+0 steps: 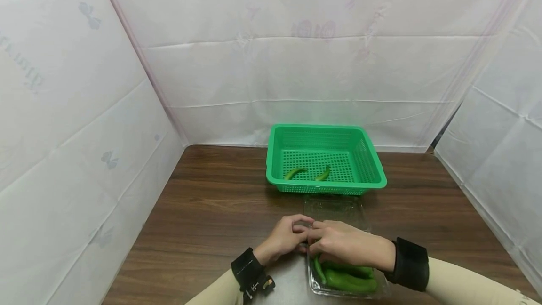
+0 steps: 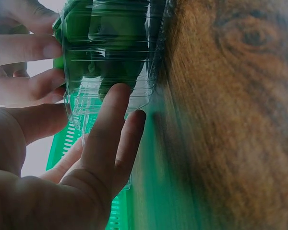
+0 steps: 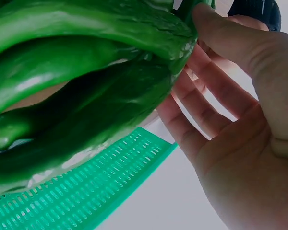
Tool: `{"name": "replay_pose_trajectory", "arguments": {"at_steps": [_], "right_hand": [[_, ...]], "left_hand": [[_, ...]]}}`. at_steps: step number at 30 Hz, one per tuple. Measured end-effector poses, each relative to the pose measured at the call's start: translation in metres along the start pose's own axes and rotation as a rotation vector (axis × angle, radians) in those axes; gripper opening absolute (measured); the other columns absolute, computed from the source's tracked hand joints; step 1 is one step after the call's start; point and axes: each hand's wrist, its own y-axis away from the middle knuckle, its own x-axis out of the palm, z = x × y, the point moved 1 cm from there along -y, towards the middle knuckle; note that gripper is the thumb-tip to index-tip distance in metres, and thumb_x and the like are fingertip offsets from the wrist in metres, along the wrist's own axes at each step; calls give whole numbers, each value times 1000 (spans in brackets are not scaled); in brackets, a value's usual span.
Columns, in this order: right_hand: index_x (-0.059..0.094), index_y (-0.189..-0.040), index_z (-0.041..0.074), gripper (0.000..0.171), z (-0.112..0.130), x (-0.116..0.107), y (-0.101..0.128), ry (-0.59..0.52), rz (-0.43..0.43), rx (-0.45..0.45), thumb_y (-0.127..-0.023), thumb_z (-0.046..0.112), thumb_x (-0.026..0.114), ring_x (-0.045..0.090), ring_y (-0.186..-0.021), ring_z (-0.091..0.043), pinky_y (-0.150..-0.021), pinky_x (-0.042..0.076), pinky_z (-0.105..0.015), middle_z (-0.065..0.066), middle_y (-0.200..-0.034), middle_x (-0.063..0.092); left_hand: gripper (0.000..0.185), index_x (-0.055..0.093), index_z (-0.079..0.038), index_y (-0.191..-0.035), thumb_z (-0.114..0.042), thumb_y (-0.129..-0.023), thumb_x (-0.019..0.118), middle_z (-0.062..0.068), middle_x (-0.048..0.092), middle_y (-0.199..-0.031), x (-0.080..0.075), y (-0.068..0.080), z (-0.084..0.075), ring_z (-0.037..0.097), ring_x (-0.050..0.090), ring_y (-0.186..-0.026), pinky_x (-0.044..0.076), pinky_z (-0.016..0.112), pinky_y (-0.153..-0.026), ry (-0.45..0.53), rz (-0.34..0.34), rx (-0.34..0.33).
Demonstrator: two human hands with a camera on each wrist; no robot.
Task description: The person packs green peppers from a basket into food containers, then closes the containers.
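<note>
A clear plastic clamshell box point(image 1: 311, 286) holds several long green peppers point(image 1: 351, 282), its lid point(image 1: 334, 208) folded back toward the basket. My left hand point(image 1: 288, 236) is at the box's left side; in the left wrist view its straight fingers point(image 2: 116, 103) touch the outer wall, with the thumb near the rim. Over the box's left edge, my right hand point(image 1: 349, 244) pinches a slim green pepper point(image 1: 319, 269) lying along that edge. Larger peppers point(image 3: 86, 110) fill the box beside its fingers in the right wrist view.
Behind the box stands a green perforated basket point(image 1: 326, 186) with two small green peppers point(image 1: 295, 172) inside. The dark wooden table point(image 1: 211, 201) is bordered by white sheeting point(image 1: 296, 74) at the back and both sides.
</note>
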Motion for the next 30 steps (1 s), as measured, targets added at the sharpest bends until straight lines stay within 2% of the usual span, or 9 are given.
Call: {"name": "replay_pose_trajectory", "arguments": {"at_steps": [3,8,16,20,30], "right_hand": [[73,-96,30,15,1,0,0,9,14,1,-86,27,84,53,-90,-7,-76,47,-22,14,-104,63],[72,-95,29,18,1,2,2,-1,46,11,-84,26,86,57,-89,-4,-73,47,-20,16,-96,64],[71,-108,27,28,0,6,5,-40,59,56,-85,18,85,61,-95,-3,-76,51,-20,14,-102,68],[72,-109,27,28,0,5,6,-24,66,54,-86,20,85,61,-95,-3,-76,50,-18,13,-103,66],[72,-107,27,27,0,5,6,13,65,44,-84,23,86,62,-98,-4,-78,52,-22,12,-105,67]], "left_hand": [[32,69,-5,-126,3,-96,66,11,78,-98,0,0,0,21,74,-74,63,33,-62,-6,0,9],[32,67,-1,-129,-1,-97,67,12,78,-99,1,0,2,21,74,-78,63,34,-63,-7,8,13],[32,67,-2,-129,-5,-97,70,11,78,-99,1,-1,3,20,74,-79,62,31,-62,-7,4,14],[32,66,-1,-130,-2,-98,68,12,78,-100,1,-1,3,22,75,-81,63,33,-63,4,11,18],[32,66,-1,-130,0,-98,65,12,78,-100,0,0,3,22,75,-82,63,34,-65,3,14,23]]}}
